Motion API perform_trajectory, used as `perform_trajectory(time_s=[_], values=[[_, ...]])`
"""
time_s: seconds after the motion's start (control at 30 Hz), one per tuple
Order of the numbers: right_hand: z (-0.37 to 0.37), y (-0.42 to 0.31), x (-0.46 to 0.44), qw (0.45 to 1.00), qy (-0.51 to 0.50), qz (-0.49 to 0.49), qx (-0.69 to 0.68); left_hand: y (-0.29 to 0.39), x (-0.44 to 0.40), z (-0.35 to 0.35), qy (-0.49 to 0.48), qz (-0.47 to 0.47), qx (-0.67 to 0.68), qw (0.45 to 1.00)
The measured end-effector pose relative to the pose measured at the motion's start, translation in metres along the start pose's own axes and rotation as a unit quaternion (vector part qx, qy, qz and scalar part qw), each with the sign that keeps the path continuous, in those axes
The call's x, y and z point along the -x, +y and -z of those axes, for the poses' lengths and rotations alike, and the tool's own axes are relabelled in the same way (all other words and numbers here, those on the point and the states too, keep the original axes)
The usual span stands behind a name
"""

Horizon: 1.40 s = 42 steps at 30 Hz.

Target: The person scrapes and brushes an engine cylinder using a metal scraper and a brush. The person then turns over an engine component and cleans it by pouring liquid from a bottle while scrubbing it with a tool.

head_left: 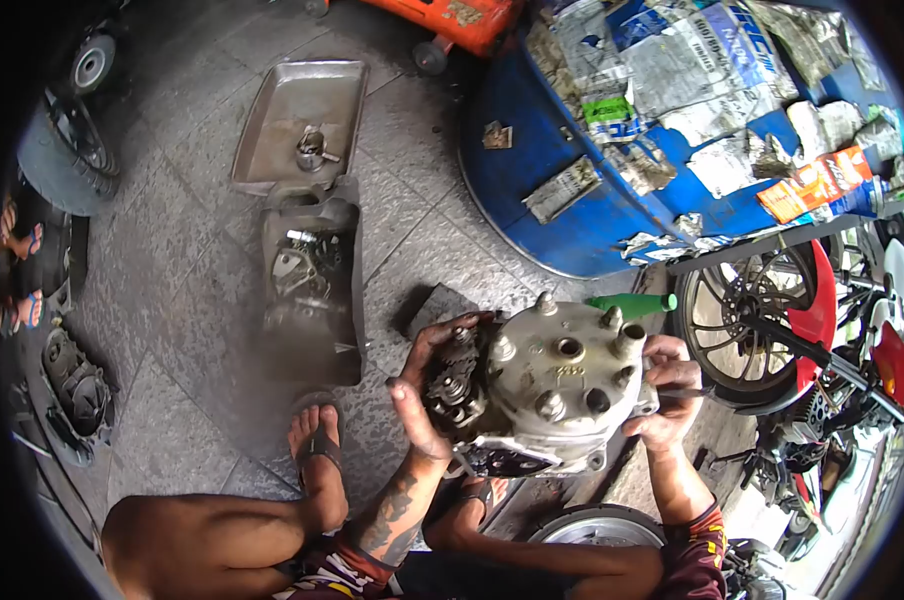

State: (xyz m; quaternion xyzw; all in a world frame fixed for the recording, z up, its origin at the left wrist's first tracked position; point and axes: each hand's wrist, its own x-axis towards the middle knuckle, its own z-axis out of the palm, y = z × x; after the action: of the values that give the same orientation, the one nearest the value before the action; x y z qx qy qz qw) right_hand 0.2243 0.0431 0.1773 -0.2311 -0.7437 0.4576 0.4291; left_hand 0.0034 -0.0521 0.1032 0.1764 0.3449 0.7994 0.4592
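A grey metal engine block [557,385], greasy and dirty, is held up before me above the floor. Its round face has several studs and a hole, and dark gears or shafts show on its left end. My left hand [420,395] is wrapped round that end, thumb in front. On the opposite side, the fingers of my right hand [672,400] grip the edge, where a short dark piece sticks out by them. The underside of the block is mostly hidden.
A cut-open dark jug [347,340] holds metal parts; beyond it is a metal tray [247,150] with a small part. A blue drum [492,190], a green bottle [647,303], a motorcycle wheel [742,305] and an engine casing [77,385] surround me. A person's feet [32,240] show far left.
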Motion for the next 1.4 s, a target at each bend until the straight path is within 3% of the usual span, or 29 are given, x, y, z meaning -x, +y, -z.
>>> perform_trajectory(time_s=[0.03,0.1,0.17,0.23,0.3,0.37,0.43,0.5,0.63,1.07,1.17,1.3,1.37,1.4], values=[[0.001,0.002,-0.002,0.999,-0.007,-0.011,0.031,-0.002,0.000,0.000,0.012,-0.010,0.029,0.999],[-0.009,0.013,-0.006,0.995,0.044,-0.084,-0.008,0.001,0.007,0.003,0.092,0.074,-0.028,0.993],[-0.013,0.024,-0.018,0.984,0.051,-0.168,0.010,-0.009,-0.002,-0.002,0.302,0.135,-0.055,0.942],[-0.020,0.033,-0.028,0.965,0.031,-0.249,0.080,-0.004,-0.009,0.008,0.220,0.222,0.004,0.950],[-0.029,0.050,-0.034,0.960,0.017,-0.263,0.097,0.013,-0.012,0.010,0.152,0.296,0.008,0.943],[-0.039,0.069,-0.032,0.956,0.031,-0.268,0.114,0.016,-0.013,0.019,0.160,0.330,-0.041,0.930],[-0.046,0.077,-0.030,0.945,0.042,-0.314,0.086,0.017,-0.014,0.020,0.138,0.313,-0.063,0.937],[-0.050,0.087,-0.029,0.949,0.031,-0.301,0.087,0.021,-0.012,0.019,0.192,0.327,-0.009,0.925],[-0.054,0.108,-0.025,0.948,0.057,-0.309,0.042,0.008,-0.010,0.025,0.192,0.287,-0.011,0.939],[-0.040,0.163,-0.010,0.954,0.123,-0.268,0.048,-0.040,-0.004,0.020,0.238,0.127,-0.174,0.947],[-0.018,0.158,-0.001,0.957,0.119,-0.256,0.059,-0.048,0.006,0.005,0.196,0.114,-0.187,0.956],[0.018,0.164,0.038,0.935,0.235,-0.265,0.018,-0.069,0.031,-0.011,0.128,0.158,-0.182,0.962],[0.032,0.162,0.050,0.936,0.240,-0.255,-0.035,-0.074,0.037,-0.019,0.107,0.138,-0.205,0.963],[0.034,0.159,0.055,0.915,0.291,-0.280,-0.021,-0.080,0.039,-0.021,0.100,0.117,-0.203,0.967]])
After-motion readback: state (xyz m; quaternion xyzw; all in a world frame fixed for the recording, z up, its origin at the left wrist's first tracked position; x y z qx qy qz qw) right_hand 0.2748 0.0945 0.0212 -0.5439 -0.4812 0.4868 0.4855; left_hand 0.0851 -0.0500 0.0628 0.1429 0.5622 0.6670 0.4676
